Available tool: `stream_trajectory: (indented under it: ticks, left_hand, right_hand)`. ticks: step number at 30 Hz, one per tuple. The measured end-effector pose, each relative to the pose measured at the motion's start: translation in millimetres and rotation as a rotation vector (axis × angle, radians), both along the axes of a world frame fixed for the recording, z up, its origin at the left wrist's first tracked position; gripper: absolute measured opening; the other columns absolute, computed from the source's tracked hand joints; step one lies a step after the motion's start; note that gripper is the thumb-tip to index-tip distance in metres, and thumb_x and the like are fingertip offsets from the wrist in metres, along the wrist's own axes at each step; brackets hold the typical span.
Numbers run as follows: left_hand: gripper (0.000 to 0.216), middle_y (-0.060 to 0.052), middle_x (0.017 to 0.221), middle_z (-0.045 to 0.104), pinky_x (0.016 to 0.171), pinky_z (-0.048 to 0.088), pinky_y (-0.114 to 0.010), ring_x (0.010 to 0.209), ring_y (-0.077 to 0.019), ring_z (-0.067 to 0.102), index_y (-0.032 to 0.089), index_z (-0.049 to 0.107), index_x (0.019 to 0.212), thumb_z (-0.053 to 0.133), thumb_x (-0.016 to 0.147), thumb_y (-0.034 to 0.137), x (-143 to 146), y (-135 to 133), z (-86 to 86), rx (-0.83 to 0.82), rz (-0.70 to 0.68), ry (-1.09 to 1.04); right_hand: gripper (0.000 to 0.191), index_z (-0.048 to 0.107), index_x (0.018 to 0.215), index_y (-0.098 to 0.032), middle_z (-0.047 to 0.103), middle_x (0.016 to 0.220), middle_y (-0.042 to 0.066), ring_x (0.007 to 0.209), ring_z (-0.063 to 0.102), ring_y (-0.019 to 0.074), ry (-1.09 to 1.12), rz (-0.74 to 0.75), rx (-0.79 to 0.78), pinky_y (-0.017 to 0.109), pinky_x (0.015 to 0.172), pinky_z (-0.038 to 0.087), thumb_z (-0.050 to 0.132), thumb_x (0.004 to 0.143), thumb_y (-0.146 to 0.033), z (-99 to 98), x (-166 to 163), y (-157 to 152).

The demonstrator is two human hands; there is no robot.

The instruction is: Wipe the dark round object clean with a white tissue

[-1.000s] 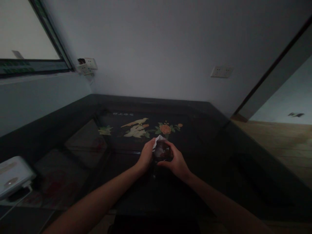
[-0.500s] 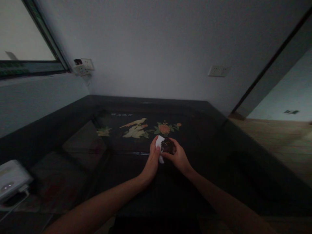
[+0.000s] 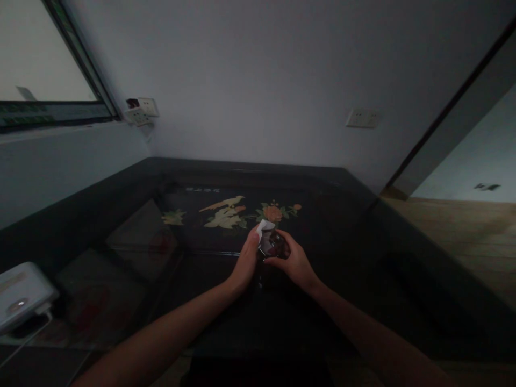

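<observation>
My right hand (image 3: 296, 260) is closed around a small clear glass (image 3: 274, 247) that looks dark and shiny against the table. Its fingers curl over the far side and the thumb presses the near side. At the glass's left side, my left hand (image 3: 247, 260) grips a white tissue (image 3: 266, 224), which pokes up above the fingers and lies against the glass. Part of the tissue and the left fingertips are hidden. Both hands are over the middle of the dark table (image 3: 322, 301).
A white device (image 3: 24, 295) with a cable stands at the table's left edge. Bird and flower pictures (image 3: 226, 212) decorate the tabletop. Behind it rises a wall with sockets (image 3: 363, 118); a window (image 3: 44, 59) is at upper left, wooden floor (image 3: 455, 231) at right.
My left hand and the tissue have shifted slightly on the glass; the tissue's lower end no longer shows. More of the shiny glass is visible between the hands. The view has moved slightly.
</observation>
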State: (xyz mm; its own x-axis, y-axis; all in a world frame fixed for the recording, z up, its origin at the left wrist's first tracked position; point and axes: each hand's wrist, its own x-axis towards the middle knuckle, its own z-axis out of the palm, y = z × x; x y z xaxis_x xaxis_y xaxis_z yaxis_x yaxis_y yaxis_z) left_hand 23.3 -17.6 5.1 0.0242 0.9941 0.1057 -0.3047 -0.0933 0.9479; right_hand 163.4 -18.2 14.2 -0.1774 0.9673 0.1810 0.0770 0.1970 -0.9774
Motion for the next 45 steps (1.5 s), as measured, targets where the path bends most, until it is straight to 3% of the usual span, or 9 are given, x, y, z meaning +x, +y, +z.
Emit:
stream_trajectory:
  ticks: [4, 7, 13, 18, 24, 29, 34, 40, 45]
  left_hand:
    - [0.051, -0.005, 0.143, 0.044, 0.113, 0.023, -0.036, 0.135, -0.0219, 0.036, 0.027, 0.045, 0.134, 0.043, 0.089, 0.051, 3.2, -12.5, 4.1, 0.042, -0.016, 0.071]
    - [0.048, -0.005, 0.14, 0.048, 0.111, 0.027, -0.037, 0.131, -0.0227, 0.041, 0.026, 0.047, 0.132, 0.043, 0.09, 0.048, 4.0, -13.5, 10.2, 0.025, -0.04, 0.002]
    - [0.029, -0.007, 0.108, 0.068, 0.09, 0.049, -0.034, 0.098, -0.0214, 0.064, 0.017, 0.061, 0.109, 0.055, 0.085, 0.032, 3.4, -2.1, 19.4, -0.251, -0.024, -0.343]
    - [0.025, -0.009, 0.095, 0.071, 0.084, 0.051, -0.029, 0.087, -0.0187, 0.066, 0.011, 0.064, 0.1, 0.048, 0.091, 0.027, 6.6, -2.5, 24.5, -0.475, -0.131, -0.488]
    - [0.03, -0.009, 0.094, 0.071, 0.089, 0.05, -0.031, 0.087, -0.0187, 0.067, 0.009, 0.063, 0.101, 0.038, 0.095, 0.025, 8.8, -3.2, 31.4, -0.604, -0.13, -0.535]
    - [0.033, -0.011, 0.095, 0.071, 0.09, 0.049, -0.032, 0.088, -0.0197, 0.067, 0.008, 0.062, 0.106, 0.036, 0.095, 0.025, 8.7, -5.4, 36.7, -0.601, -0.128, -0.543]
    - [0.032, -0.01, 0.097, 0.071, 0.092, 0.049, -0.033, 0.094, -0.0207, 0.066, 0.009, 0.061, 0.109, 0.037, 0.095, 0.024, 9.4, -6.7, 40.1, -0.567, -0.091, -0.563]
    - [0.03, -0.01, 0.104, 0.069, 0.097, 0.047, -0.037, 0.1, -0.0216, 0.064, 0.011, 0.061, 0.107, 0.037, 0.095, 0.025, 10.5, -8.1, 35.8, -0.501, -0.084, -0.615]
    - [0.023, -0.007, 0.112, 0.066, 0.103, 0.041, -0.037, 0.11, -0.0197, 0.059, 0.016, 0.057, 0.11, 0.043, 0.092, 0.021, 14.1, -7.7, 24.1, -0.387, -0.074, -0.672]
  right_hand:
    - [0.071, 0.051, 0.116, -0.021, 0.065, 0.107, 0.008, 0.095, 0.065, 0.0252, 0.125, -0.026, -0.044, 0.042, 0.089, 0.051, 0.083, 0.053, -0.034, -2.4, 3.1, 8.0]
    - [0.075, 0.051, 0.119, -0.022, 0.063, 0.107, 0.008, 0.091, 0.065, 0.024, 0.151, -0.055, -0.052, 0.041, 0.086, 0.053, 0.084, 0.052, -0.032, -0.9, 6.5, 13.2]
    - [0.077, 0.054, 0.122, -0.024, 0.052, 0.122, 0.009, 0.092, 0.063, 0.0221, 0.086, -0.049, 0.02, 0.039, 0.085, 0.052, 0.084, 0.051, -0.03, 3.5, 14.1, 18.2]
    - [0.078, 0.053, 0.124, -0.023, 0.056, 0.123, 0.01, 0.112, 0.056, 0.0281, -0.085, -0.025, 0.093, 0.043, 0.093, 0.046, 0.084, 0.052, -0.028, 5.0, 16.8, 17.2]
    - [0.078, 0.047, 0.122, -0.023, 0.057, 0.122, 0.011, 0.112, 0.056, 0.0277, -0.073, -0.039, 0.063, 0.045, 0.093, 0.046, 0.084, 0.053, -0.028, 2.0, 21.4, 23.7]
    - [0.067, 0.053, 0.113, -0.021, 0.056, 0.121, 0.011, 0.11, 0.056, 0.0279, -0.13, -0.088, 0.135, 0.045, 0.093, 0.046, 0.084, 0.054, -0.032, 2.1, 22.1, 25.3]
    - [0.078, 0.046, 0.123, -0.022, 0.055, 0.124, 0.013, 0.116, 0.054, 0.0276, 0.022, -0.154, 0.153, 0.046, 0.1, 0.042, 0.084, 0.056, -0.036, -1.1, 11.3, 17.1]
    - [0.057, 0.046, 0.127, -0.023, 0.049, 0.134, 0.011, 0.125, 0.047, 0.0255, 0.036, -0.138, 0.201, 0.044, 0.102, 0.042, 0.068, 0.076, -0.035, -5.0, 1.4, 4.9]
    - [0.078, 0.036, 0.137, -0.024, 0.039, 0.142, 0.012, 0.13, 0.04, 0.0276, -0.017, -0.13, 0.201, 0.045, 0.104, 0.04, 0.074, 0.069, -0.031, -9.7, -2.6, 2.4]
